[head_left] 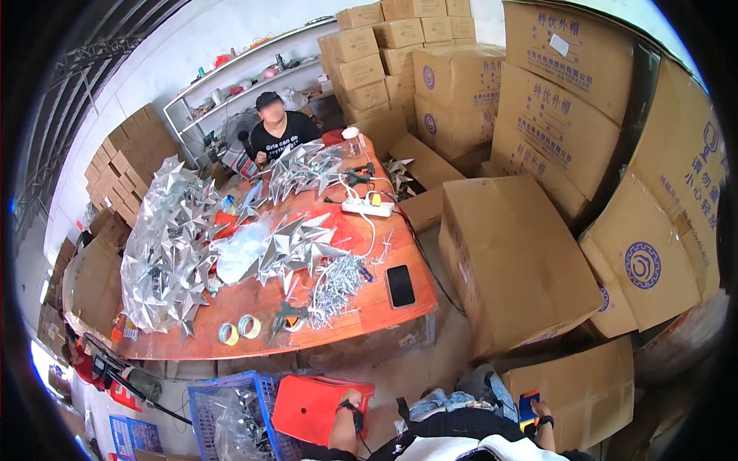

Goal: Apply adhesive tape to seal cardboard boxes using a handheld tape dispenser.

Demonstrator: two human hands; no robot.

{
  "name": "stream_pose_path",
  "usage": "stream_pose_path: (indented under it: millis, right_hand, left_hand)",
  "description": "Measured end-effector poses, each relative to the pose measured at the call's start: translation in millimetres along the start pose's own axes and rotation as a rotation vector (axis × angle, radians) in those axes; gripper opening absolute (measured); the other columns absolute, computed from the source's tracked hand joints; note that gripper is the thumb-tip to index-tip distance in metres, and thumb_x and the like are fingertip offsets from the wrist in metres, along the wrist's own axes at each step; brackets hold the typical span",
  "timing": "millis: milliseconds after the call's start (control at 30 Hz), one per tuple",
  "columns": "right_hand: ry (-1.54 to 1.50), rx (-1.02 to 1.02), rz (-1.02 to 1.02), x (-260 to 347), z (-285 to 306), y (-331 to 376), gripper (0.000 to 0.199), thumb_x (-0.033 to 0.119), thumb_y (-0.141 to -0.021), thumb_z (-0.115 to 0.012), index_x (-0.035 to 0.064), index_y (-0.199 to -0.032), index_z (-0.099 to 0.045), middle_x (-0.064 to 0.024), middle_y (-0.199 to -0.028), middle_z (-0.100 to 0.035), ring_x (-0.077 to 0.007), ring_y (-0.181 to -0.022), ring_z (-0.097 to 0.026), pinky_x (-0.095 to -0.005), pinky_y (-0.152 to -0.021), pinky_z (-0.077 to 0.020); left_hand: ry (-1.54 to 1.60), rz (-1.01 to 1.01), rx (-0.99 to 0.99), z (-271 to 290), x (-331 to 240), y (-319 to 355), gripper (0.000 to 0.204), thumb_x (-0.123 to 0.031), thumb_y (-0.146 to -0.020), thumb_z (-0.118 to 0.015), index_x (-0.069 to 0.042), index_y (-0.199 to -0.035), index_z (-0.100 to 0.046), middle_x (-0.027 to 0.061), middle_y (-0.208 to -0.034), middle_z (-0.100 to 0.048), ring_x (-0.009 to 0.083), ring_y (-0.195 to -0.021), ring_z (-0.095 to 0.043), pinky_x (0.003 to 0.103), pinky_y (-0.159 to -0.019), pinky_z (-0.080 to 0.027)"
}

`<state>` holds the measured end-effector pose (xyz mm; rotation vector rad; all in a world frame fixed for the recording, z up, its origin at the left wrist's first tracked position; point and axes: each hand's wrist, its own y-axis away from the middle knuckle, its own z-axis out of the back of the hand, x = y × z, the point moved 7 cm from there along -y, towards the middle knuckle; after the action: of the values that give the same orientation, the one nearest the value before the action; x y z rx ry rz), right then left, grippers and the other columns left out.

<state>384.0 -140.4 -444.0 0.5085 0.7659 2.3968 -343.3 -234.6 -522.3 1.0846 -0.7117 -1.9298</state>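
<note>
Below, left hand [350,399] on red stool [315,407], right hand [540,409] against cardboard box [592,388], fingers' grip indiscernible

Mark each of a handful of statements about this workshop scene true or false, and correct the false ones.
1. A black phone lies on the orange table. True.
2. The left hand rests on a blue stool. False: the stool by it is red; the crate beside it is blue.
3. Two tape rolls sit near the table's front edge. True.
4. The right hand holds a silver star. False: it is at the edge of a cardboard box, on a small orange and blue thing.
5. The power strip is black. False: it is white.
</note>
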Motion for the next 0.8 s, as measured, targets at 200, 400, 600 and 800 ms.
stream_pose_path:
  millis: [200, 400, 600, 800]
  right_hand:
    - [-0.341, -0.147, 0.078, 41.8, 89.7, 59.0, 0.057, 0.048, -0.074, -0.053, -0.0062, -0.091, -0.056, -0.0235, -0.088, -0.058, -0.0344, -0.089, -0.056, -0.0379, -0.071, -0.0435]
    - [-0.526, -0.378, 0.375, 100.8, 201.3, 59.9, 0.050, 0.046, -0.076, -0.053, -0.0033, -0.087, -0.054, -0.0154, -0.075, -0.057, -0.0260, -0.072, -0.056, -0.0352, -0.066, -0.0425]
    - [-0.705, -0.230, 0.972, 278.3, 383.4, 160.3, 0.030, 0.029, -0.077, -0.055, -0.0004, -0.079, -0.054, -0.0075, -0.064, -0.053, -0.0146, -0.061, -0.050, -0.0261, -0.055, -0.0399]
    - [-0.508, -0.318, 1.757, 376.4, 470.8, 285.2, 0.017, 0.016, -0.077, -0.054, -0.0009, -0.075, -0.052, -0.0107, -0.056, -0.044, -0.0193, -0.047, -0.044, -0.0280, -0.045, -0.0339]
  left_hand:
    - [-0.558, -0.901, 0.212, -27.7, -333.5, 100.4, 0.023, -0.020, -0.074, -0.044, -0.007, -0.056, -0.052, 0.0019, -0.049, -0.051, 0.0145, -0.045, -0.050, 0.031, -0.041, -0.037]
    - [-0.209, -1.337, 0.327, -56.2, -555.8, 344.8, 0.026, -0.022, -0.086, -0.043, -0.003, -0.103, -0.049, 0.0153, -0.092, -0.055, 0.0250, -0.085, -0.054, 0.033, -0.074, -0.043]
    - [0.016, -1.576, 0.106, -27.7, -645.7, 453.9, 0.037, -0.026, -0.087, -0.042, -0.005, -0.118, -0.039, 0.0094, -0.106, -0.048, 0.0181, -0.099, -0.046, 0.031, -0.084, -0.039]
    - [0.181, -1.480, -0.046, 19.5, -649.1, 489.5, 0.033, -0.019, -0.087, -0.041, -0.004, -0.117, -0.039, 0.0099, -0.103, -0.052, 0.0176, -0.096, -0.049, 0.028, -0.082, -0.039]
